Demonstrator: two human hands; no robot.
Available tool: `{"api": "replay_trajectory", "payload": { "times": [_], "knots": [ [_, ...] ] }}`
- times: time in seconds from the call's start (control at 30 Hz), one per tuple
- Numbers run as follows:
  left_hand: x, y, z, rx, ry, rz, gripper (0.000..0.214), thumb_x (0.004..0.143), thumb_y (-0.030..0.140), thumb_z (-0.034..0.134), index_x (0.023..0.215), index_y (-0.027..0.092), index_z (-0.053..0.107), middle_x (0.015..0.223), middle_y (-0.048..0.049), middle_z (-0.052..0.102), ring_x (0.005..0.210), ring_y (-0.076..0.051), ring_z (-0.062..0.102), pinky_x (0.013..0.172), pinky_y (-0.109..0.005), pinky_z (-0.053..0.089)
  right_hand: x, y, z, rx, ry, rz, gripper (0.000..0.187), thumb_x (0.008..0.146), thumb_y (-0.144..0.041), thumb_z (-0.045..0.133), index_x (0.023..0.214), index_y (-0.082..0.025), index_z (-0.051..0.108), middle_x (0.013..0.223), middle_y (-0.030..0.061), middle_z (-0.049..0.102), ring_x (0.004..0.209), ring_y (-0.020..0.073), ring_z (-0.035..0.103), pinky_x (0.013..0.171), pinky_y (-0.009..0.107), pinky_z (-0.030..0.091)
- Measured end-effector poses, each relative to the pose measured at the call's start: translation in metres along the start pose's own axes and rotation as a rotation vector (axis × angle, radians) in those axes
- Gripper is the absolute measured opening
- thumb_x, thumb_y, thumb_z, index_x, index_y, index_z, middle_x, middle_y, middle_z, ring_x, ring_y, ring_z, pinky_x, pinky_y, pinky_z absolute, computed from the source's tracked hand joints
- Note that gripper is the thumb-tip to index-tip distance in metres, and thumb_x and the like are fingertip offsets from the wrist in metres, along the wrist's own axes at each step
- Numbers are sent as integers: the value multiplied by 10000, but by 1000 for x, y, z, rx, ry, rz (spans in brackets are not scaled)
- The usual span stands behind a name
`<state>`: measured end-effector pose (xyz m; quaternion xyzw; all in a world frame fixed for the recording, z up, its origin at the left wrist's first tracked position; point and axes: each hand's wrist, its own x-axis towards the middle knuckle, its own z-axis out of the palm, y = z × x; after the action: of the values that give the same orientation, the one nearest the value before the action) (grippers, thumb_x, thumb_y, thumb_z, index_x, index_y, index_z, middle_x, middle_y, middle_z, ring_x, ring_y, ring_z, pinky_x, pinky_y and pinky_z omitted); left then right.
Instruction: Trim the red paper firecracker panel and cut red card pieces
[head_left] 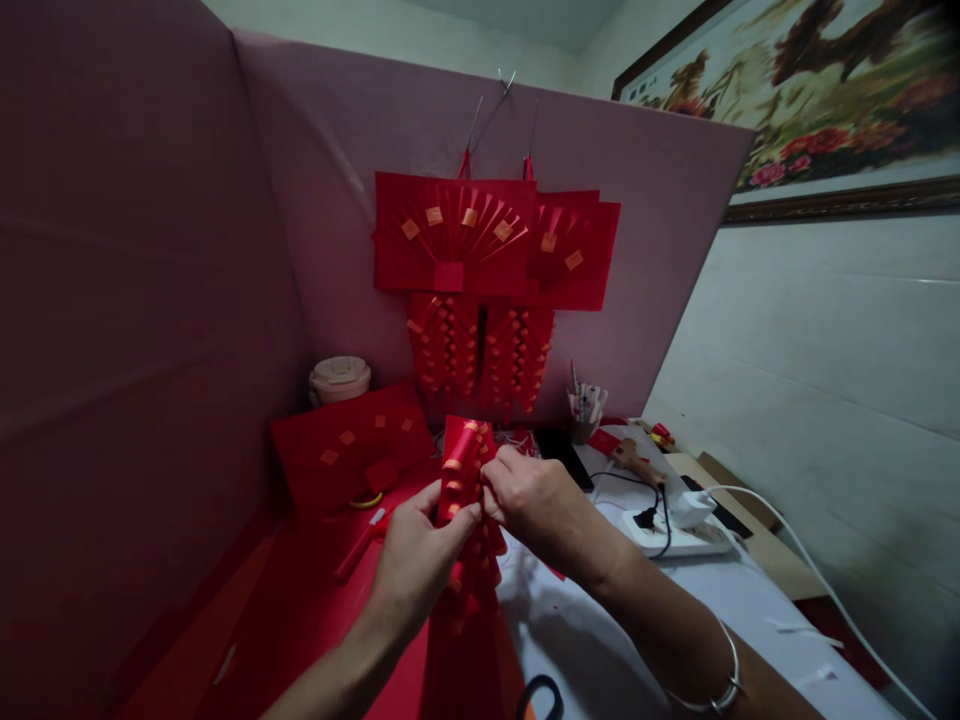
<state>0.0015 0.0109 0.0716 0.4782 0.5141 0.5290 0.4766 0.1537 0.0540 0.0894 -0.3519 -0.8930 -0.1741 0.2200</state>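
Note:
A red paper firecracker decoration (463, 475) with orange-banded rolls stands out in front of me, held above the table. My left hand (412, 550) grips its near left side, thumb across the front. At its right edge my right hand (529, 492) has its fingers closed in a pinch against the rolls; whatever sits between the fingertips is hidden. The lower end of the decoration hangs down over red paper (315, 620). Just left of my left hand lies a thin red paper roll (360, 552).
Finished red fan cards (454, 235) with firecracker strings (444, 345) hang on the pink partition (315, 180). A red card (349, 450) leans by a lidded tub (340, 378). Rightward are a pen cup (586, 415), glue gun (637, 462) and power strip (682, 535). Scissors (541, 690) lie in front.

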Motion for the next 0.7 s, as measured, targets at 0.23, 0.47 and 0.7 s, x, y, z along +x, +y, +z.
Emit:
{"api": "replay_trajectory", "payload": {
  "times": [0.23, 0.47, 0.7],
  "knots": [
    [1, 2, -4, -77, -9, -43, 216, 712, 288, 729, 890, 170, 696, 657, -32, 732, 561, -222, 687, 549, -319, 548, 0, 5, -1, 30, 37, 0, 97, 906, -114, 537, 847, -165, 595, 814, 45, 613, 652, 182, 608, 530, 274, 403],
    [5, -1, -10, -140, -2, -87, 287, 692, 287, 764, 945, 157, 725, 761, -63, 764, 625, -199, 675, 601, -310, 540, -3, 16, -9, 99, 90, 35, 115, 854, -88, 532, 840, -147, 629, 801, 47, 606, 648, 165, 580, 568, 261, 423],
    [9, 7, -9, -228, 9, -135, 290, 649, 283, 797, 891, 142, 723, 720, -56, 739, 640, -209, 674, 615, -324, 551, -4, 22, -23, 225, 144, 57, 128, 832, -64, 535, 832, -139, 639, 771, 23, 598, 629, 126, 552, 604, 230, 437]
  ]
}}
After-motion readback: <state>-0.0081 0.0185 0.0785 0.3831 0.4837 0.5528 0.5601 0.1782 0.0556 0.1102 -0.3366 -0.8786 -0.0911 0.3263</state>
